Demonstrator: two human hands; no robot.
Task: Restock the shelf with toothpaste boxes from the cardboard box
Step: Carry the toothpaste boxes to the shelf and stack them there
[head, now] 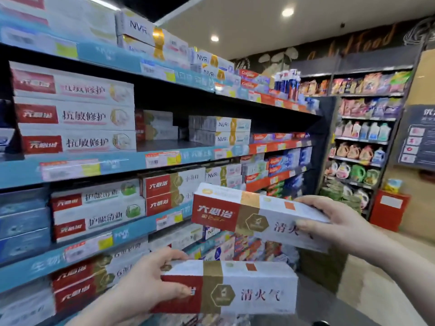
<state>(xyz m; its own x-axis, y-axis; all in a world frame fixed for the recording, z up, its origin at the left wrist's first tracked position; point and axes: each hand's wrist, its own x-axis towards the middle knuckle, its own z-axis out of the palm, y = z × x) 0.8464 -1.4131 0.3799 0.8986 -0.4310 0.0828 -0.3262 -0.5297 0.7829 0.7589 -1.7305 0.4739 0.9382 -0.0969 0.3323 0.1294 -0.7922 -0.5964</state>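
Each hand carries one toothpaste box toward the shelf (164,158): the right hand (339,222) has its grip clamped on the upper box (244,215)'s right end, the left hand (146,285) on the lower box (235,288)'s left end, probably to slot them lengthwise. Both boxes, held in front of the shelf's lower tiers, read 清火气; the shelf stock above shows NVR and Colgate.

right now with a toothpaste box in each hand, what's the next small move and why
Probably lift the right hand and slide its upper box into the gap on the middle shelf. That bare stretch sits beside the stacked red-and-white boxes, and the left hand holds its lower box further down.
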